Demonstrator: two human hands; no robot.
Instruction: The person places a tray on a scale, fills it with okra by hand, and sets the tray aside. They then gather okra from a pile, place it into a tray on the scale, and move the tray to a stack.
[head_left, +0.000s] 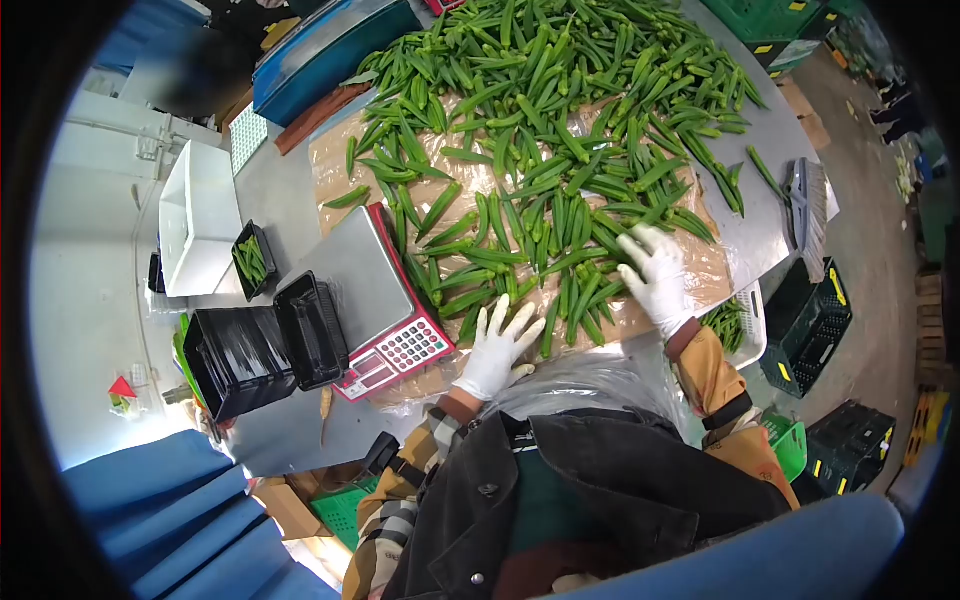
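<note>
A big heap of green okra pods covers the far part of the table and thins out toward me over brown cardboard under clear plastic. My left hand, in a white glove, has its fingers spread near the closest pods, just right of a red scale with a steel plate. My right hand, gloved too, is at the right edge of the loose okra. Its fingers are apart and slightly bent, with fingertips at the pods; no pod shows inside it. Neither palm is visible.
Left of the scale are stacked black trays, a small tray of okra and a white box. A brush lies at the table's right edge. Beyond it, a dark crate and a white basket stand lower down.
</note>
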